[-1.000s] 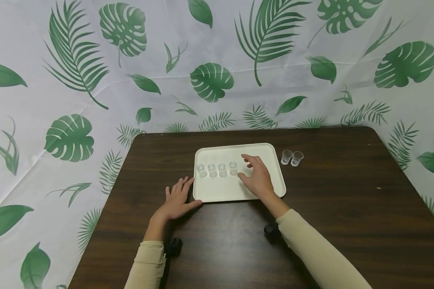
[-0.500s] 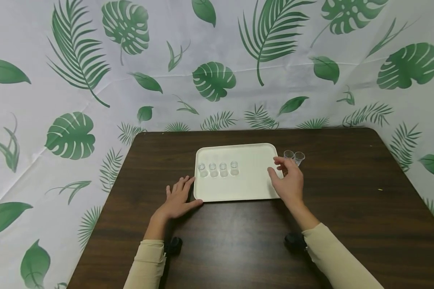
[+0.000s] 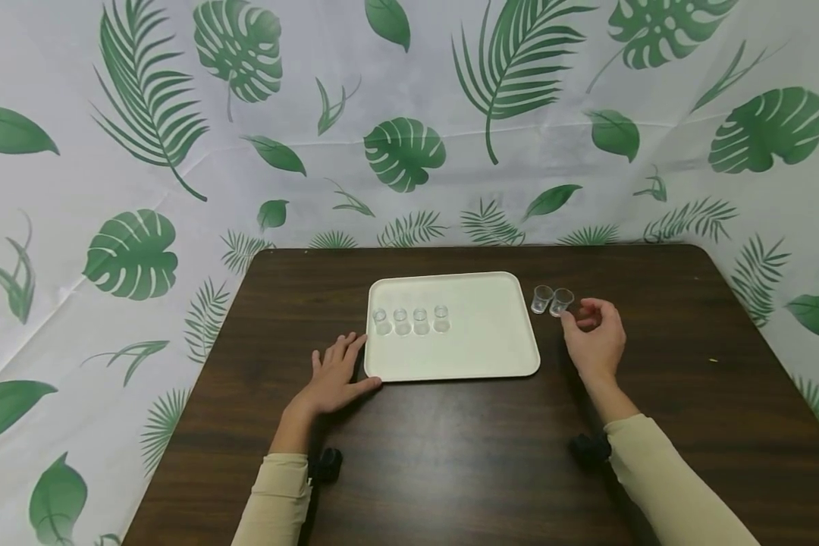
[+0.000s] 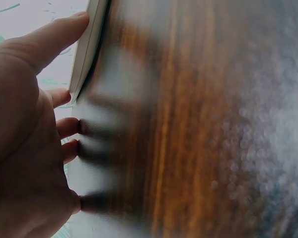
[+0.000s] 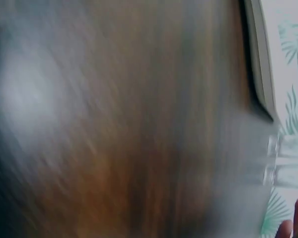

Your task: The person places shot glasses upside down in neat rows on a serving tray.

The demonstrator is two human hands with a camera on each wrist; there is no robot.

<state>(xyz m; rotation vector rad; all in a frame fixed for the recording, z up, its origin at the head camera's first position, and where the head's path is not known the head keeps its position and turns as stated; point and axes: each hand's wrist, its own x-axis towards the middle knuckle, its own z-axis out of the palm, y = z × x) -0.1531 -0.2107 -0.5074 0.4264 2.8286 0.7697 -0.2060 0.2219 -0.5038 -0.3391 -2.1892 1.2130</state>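
A cream tray lies on the table, with several small clear cups in a row on its left half; the rightmost of them is one clear cup. My left hand rests at the tray's front left corner, fingers spread and thumb along the rim. In the left wrist view the thumb and one fingertip touch the tray edge. Two more clear cups stand right of the tray, a left cup and a right cup. Just right of these is my right hand, fingers loosely bent, thumb near the right cup, nothing held.
The dark wood table extends in front of the tray and to the right. A small pale speck lies at the right. Behind the table hangs a white cloth printed with green leaves.
My right hand has moved right, from over the tray, past its right edge, to the far side of the two cups outside it. My left hand has stayed at the tray corner.
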